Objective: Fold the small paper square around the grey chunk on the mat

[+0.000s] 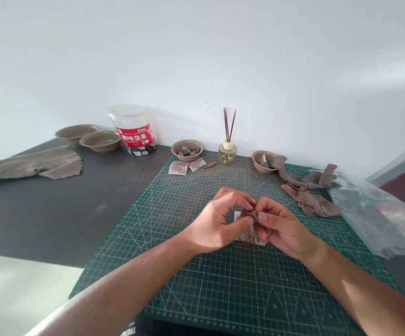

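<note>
Between the fingertips of both hands is a small dark brown stone, largely covered by the fingers. My left hand pinches it from the left, thumb below and fingers above. From the right, my right hand grips the same stone with thumb and bent fingers. Under the hands, a white piece of sheet with brown smears lies on the green cutting mat; it may be sandpaper, but its surface is too small to tell.
Behind the hands stand a bowl of stones, a reed diffuser and another bowl. Paper-like pieces lie nearby. Brown cloths and clear plastic are right; a nut tub, bowls and grey cloth left.
</note>
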A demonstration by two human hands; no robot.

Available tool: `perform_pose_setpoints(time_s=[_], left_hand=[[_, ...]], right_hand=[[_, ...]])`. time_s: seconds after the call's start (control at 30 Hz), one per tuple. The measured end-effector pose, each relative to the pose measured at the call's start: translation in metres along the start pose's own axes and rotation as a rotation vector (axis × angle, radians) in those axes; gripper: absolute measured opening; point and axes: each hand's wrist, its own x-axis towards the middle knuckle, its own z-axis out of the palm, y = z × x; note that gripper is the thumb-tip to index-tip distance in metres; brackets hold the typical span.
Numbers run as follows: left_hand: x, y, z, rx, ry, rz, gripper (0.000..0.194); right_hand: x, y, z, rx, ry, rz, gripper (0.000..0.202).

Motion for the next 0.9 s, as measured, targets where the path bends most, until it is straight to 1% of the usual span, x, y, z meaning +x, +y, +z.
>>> perform_pose_setpoints(time_s=[0.1, 0.17, 0.2, 0.27, 0.3, 0.33, 0.37, 0.43, 0.5, 0.53, 0.6, 0.7, 0.8, 0.9], left_hand=[[0.0, 0.002, 0.002, 0.066, -0.006, -0.004, 0.015], [0.0, 0.002, 0.001, 0.133, -0.041, -0.011, 0.024], [0.0, 0.001, 0.0, 0.173, -0.069, -0.019, 0.031], [-0.001, -0.001, -0.003, 0.259, -0.134, -0.04, 0.048], [-0.002, -0.003, -0.005, 0.306, -0.159, -0.049, 0.054], [-0.003, -0.006, -0.007, 0.357, -0.184, -0.057, 0.056], [-0.004, -0.009, -0.009, 0.412, -0.218, -0.073, 0.054], [-0.006, -0.015, -0.011, 0.509, -0.28, -0.108, 0.052], [-0.009, -0.02, -0.012, 0.572, -0.314, -0.115, 0.044], [-0.009, -0.022, -0.012, 0.593, -0.321, -0.112, 0.04], [-0.011, -0.024, -0.011, 0.62, -0.325, -0.103, 0.033], [-0.011, -0.026, -0.009, 0.636, -0.338, -0.107, 0.029], [-0.011, -0.026, -0.009, 0.634, -0.347, -0.111, 0.026], [-0.011, -0.027, -0.01, 0.63, -0.345, -0.105, 0.024]], right_hand=[[0.001, -0.001, -0.002, -0.072, 0.028, 0.002, 0.021], [0.001, -0.004, -0.004, -0.2, 0.053, -0.009, 0.021], [0.0, -0.005, -0.005, -0.305, 0.075, -0.022, 0.02], [0.0, -0.009, -0.007, -0.598, 0.148, -0.071, 0.016], [-0.001, -0.01, -0.008, -0.771, 0.179, -0.112, 0.014], [-0.001, -0.012, -0.008, -0.944, 0.192, -0.161, 0.011], [-0.001, -0.012, -0.008, -1.105, 0.181, -0.218, 0.009], [-0.001, -0.013, -0.007, -1.363, 0.093, -0.329, 0.01], [-0.001, -0.011, -0.005, -1.543, 0.005, -0.402, 0.008], [-0.001, -0.01, -0.003, -1.616, -0.017, -0.419, 0.006], [0.0, -0.007, -0.001, -1.737, -0.027, -0.425, 0.006], [0.001, -0.003, 0.0, -1.837, -0.02, -0.398, 0.009], [0.0, -0.002, -0.001, -1.854, -0.033, -0.365, 0.011], [0.0, -0.003, -0.001, -1.81, -0.029, -0.354, 0.009]])
